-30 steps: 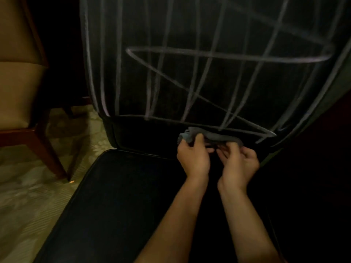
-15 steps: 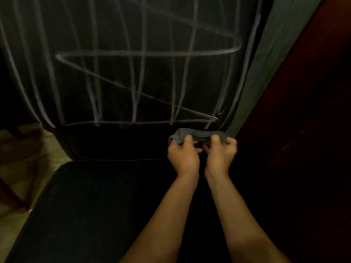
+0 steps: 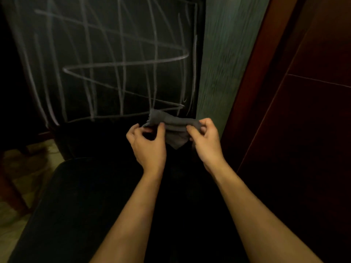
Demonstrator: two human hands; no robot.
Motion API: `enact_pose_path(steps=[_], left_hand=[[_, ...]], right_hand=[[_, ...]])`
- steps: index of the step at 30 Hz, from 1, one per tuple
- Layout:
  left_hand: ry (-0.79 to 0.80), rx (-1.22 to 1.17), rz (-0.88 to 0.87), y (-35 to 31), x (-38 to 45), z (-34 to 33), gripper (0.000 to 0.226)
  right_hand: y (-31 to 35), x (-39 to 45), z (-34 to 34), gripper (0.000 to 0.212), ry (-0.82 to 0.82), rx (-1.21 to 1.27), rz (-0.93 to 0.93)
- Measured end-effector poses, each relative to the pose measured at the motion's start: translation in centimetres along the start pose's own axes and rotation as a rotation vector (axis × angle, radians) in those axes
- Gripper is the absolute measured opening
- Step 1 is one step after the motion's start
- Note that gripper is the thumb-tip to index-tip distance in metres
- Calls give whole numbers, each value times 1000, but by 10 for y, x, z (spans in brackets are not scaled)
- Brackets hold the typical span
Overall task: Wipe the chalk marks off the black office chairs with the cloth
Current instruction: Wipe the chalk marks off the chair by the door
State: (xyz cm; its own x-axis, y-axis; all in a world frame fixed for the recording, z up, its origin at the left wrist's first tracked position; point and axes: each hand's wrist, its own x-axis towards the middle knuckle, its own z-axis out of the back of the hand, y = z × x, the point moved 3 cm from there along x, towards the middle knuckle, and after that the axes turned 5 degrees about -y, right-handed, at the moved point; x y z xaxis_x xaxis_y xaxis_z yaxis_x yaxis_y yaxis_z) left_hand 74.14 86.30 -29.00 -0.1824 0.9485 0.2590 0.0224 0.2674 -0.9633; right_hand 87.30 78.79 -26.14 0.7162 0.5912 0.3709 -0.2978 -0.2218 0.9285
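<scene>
A: What's nearest the camera?

B: Two bare forearms reach forward over the black chair seat point(image 3: 79, 205). The left hand point(image 3: 147, 147) pinches one end of a grey cloth point(image 3: 173, 128) between thumb and fingertips; the right hand point(image 3: 206, 141) pinches the other end, fingers curled on it.

A: Where's the cloth?

B: Stretched between the hands, just in front of the chair backrest point(image 3: 106, 73), at its lower right corner. White chalk marks point(image 3: 123, 63) cover the backrest, unwiped. A green wall point(image 3: 218, 54) and dark wood panel point(image 3: 303, 111) stand right of the backrest.

A: Which step?

B: Apparently readying the cloth; next it needs pressing onto the marks.

A: Any change?

B: The hands have moved apart, spreading the cloth wider.
</scene>
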Motion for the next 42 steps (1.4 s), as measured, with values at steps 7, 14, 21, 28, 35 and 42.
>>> enact_pose_path(steps=[7, 14, 21, 28, 35, 42], left_hand=[[401, -359, 266, -6, -35, 26, 42], [493, -366, 402, -74, -29, 51, 24], [338, -221, 286, -186, 8, 52, 15], [412, -165, 395, -300, 64, 46, 31], [58, 205, 62, -343, 142, 67, 41], [-75, 351, -274, -318, 240, 118, 23]], right_hand=[[37, -40, 25, 22, 215, 63, 66], [77, -23, 38, 7, 257, -126, 6], [165, 11, 13, 23, 240, -40, -144], [257, 67, -20, 21, 209, -152, -130], [339, 107, -87, 24, 122, -342, 161], [346, 117, -211, 18, 238, -468, 333]])
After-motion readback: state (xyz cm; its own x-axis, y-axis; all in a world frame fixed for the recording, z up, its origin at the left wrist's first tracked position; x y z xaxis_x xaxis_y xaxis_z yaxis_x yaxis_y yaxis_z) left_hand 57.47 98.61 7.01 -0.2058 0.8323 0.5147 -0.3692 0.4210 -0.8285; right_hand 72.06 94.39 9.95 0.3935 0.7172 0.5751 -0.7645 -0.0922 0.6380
